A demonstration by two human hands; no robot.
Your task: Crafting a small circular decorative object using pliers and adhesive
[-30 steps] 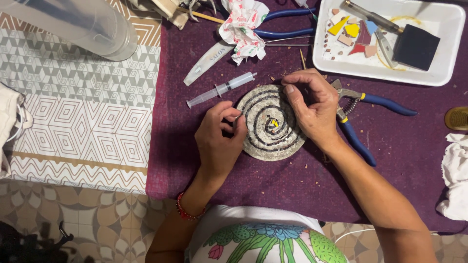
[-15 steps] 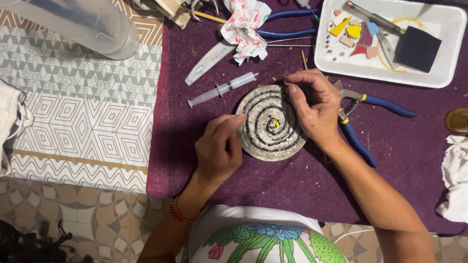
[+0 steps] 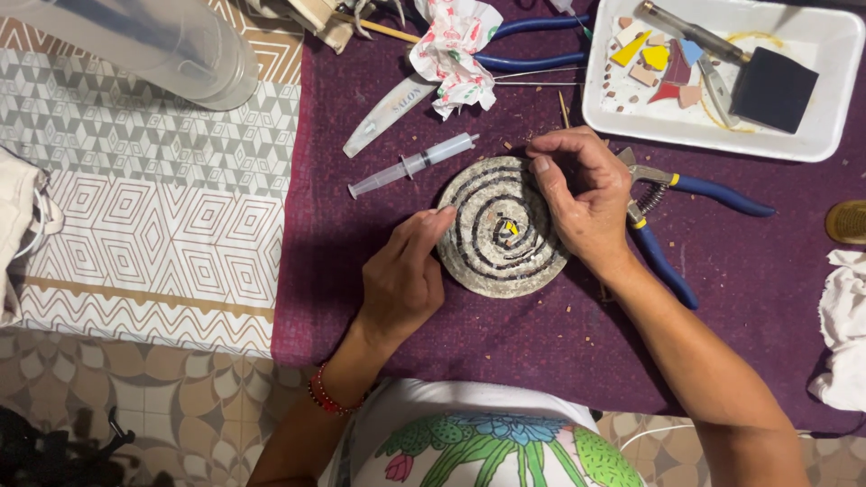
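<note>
1. I see a round spiral mosaic disc point(image 3: 502, 228) lying on the purple cloth point(image 3: 379, 225) over the worktop, between both hands.
2. My left hand point(image 3: 403, 275) touches the disc's left rim with loosely curled fingers, gripping nothing.
3. My right hand point(image 3: 584, 194) rests on the disc's right edge, fingers curled; whether they pinch anything, I cannot tell.
4. Blue pliers point(image 3: 672, 221) lie just beside the right hand, a syringe point(image 3: 413, 165) near the disc.

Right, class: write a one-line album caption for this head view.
Left hand steadies a round spiral mosaic disc on purple cloth; right hand works its edge.
</note>
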